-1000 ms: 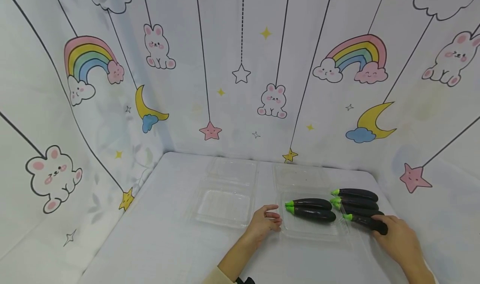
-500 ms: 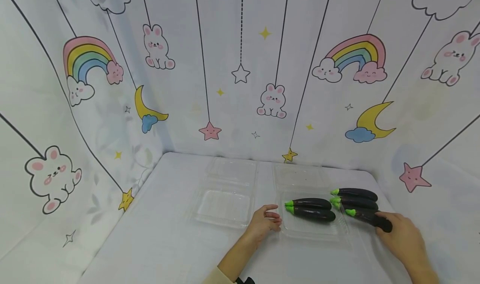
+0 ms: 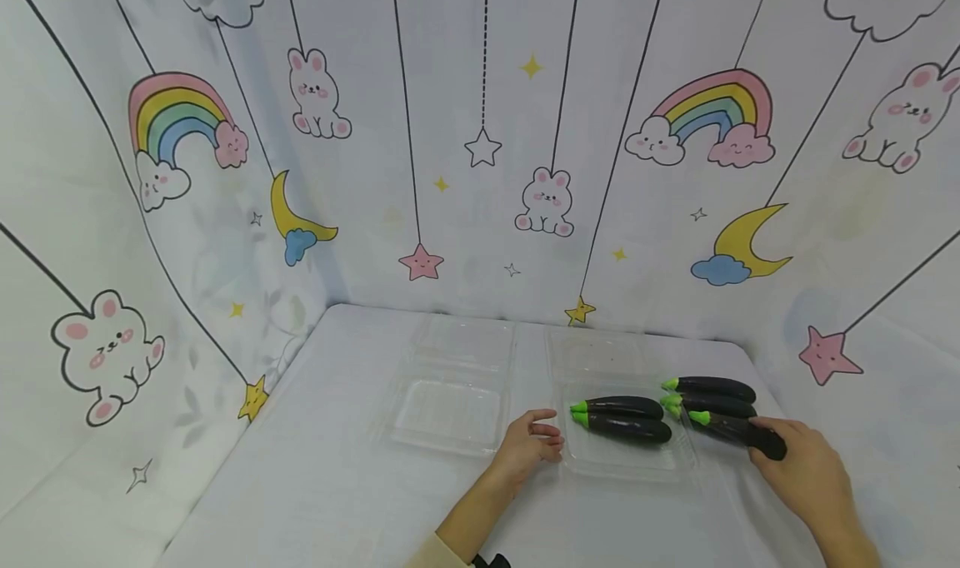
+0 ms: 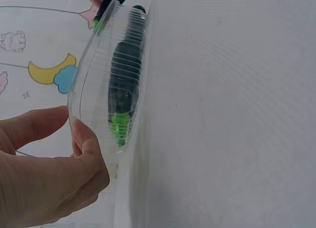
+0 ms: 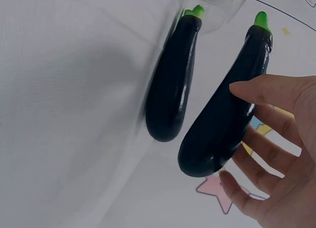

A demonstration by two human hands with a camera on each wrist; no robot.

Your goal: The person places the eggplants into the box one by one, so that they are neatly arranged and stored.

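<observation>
We see a white fabric backdrop [image 3: 360, 176] printed with rabbits, rainbows, moons and stars, enclosing the rear and both sides of the work area. In front of it we find the white table [image 3: 300, 485]. Two clear plastic containers sit side by side on it, each unfolded with its lid section toward the backdrop: the left container [image 3: 450, 410], and the right container [image 3: 626, 461], which holds two eggplants.

We locate the right hand [image 3: 810, 472] to the right of the right container. Its thumb and fingers grip the held eggplant [image 3: 731, 429] near the thick end, one on each side. We locate the left hand [image 3: 528, 447] at the left edge of the right container; its thumb and forefinger pinch the clear rim.

The held eggplant is tilted, stem end toward the right container. Behind it, more eggplants lie on the table: the rear eggplant [image 3: 716, 387] and, partly covered, the middle eggplant [image 3: 716, 403]. Inside the right container, the upper eggplant [image 3: 622, 406] and the lower eggplant [image 3: 630, 429] lie touching, green stems [image 3: 579, 418] pointing left.
</observation>
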